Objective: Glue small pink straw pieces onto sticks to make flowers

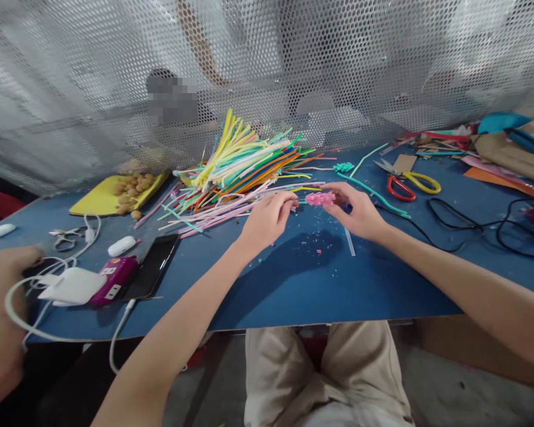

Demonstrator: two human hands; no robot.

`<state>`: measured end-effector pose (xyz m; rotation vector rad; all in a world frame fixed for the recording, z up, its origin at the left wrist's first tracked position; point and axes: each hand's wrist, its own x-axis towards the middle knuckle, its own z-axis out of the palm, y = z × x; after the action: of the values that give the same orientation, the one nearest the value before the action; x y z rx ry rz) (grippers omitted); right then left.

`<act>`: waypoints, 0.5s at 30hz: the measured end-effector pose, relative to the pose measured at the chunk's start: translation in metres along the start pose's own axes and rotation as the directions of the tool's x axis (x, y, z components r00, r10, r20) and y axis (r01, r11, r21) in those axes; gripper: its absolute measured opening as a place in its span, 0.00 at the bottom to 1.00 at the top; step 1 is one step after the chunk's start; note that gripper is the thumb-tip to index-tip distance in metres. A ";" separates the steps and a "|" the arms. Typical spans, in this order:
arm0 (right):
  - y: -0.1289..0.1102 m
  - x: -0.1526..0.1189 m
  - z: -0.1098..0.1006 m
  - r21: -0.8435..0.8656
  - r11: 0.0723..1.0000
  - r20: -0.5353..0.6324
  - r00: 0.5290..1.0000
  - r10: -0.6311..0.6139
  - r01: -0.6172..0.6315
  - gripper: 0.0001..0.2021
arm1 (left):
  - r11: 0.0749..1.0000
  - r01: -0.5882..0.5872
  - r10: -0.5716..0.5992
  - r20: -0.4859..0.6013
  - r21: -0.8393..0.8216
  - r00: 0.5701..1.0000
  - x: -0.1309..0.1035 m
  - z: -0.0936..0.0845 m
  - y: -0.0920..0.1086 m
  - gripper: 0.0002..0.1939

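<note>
My right hand (355, 209) pinches a pink, bumpy cluster (319, 198) of what looks like fuzzy craft stem between thumb and fingers. Just to its left, my left hand (270, 218) has its fingertips closed together, close to the cluster's left end but apart from it. Whatever those fingertips hold, if anything, is too small to make out. Beyond the hands lie a similar teal cluster (343, 167) and a long teal pipe cleaner (378, 194). Tiny scraps (319, 251) dot the blue tabletop (276, 290) below my hands.
A heap of colourful pipe cleaners (249, 166) lies behind my left hand. Scissors (409, 179) with red and yellow handles rest to the right, near black cables (467, 222). Leftward are a phone (153, 267), a white charger (75, 286) and another person's hand (6, 308). Perforated metal (258, 65) stands behind.
</note>
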<state>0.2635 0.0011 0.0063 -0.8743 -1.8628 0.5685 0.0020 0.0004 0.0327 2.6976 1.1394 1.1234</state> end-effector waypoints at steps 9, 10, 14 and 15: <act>-0.011 -0.001 0.010 0.342 0.936 0.120 0.992 0.046 -0.085 0.21 | 0.999 0.024 -0.025 -0.023 -0.035 0.999 -0.001 0.011 0.019 0.10; -0.012 -0.001 0.013 0.374 0.922 0.114 0.991 0.065 -0.104 0.21 | 1.000 0.006 -0.006 -0.033 0.010 0.999 -0.001 0.012 0.020 0.10; -0.020 -0.002 0.023 0.468 0.877 0.098 0.993 0.071 -0.109 0.13 | 0.999 -0.031 0.033 -0.044 0.039 0.998 -0.002 0.016 0.024 0.11; -0.021 -0.003 0.024 0.477 0.872 0.080 0.993 0.083 -0.111 0.14 | 0.999 -0.034 0.035 -0.042 0.016 0.999 -0.003 0.017 0.025 0.11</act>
<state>0.2357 -0.0148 0.0094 -0.6203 -1.6214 1.0770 0.0269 -0.0155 0.0253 2.7285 1.1156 1.1868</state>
